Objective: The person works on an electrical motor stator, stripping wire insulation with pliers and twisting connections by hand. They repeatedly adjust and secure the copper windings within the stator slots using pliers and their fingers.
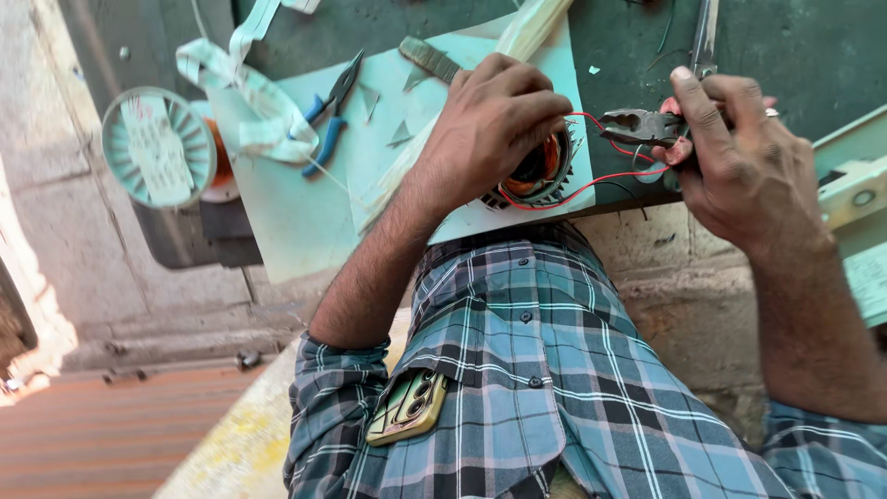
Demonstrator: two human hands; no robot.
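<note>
Your left hand (494, 120) clamps the wound stator (540, 171) at the table (795, 46) edge while your right hand (735, 152), just right of it, grips pliers (642, 125) on its red wire (601, 180); squeezing hard could sever it.

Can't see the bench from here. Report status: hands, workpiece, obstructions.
Left hand clamped over stator. Right hand gripping pliers, jaws at red wire. Blue pliers and spool lie off left, apart.
</note>
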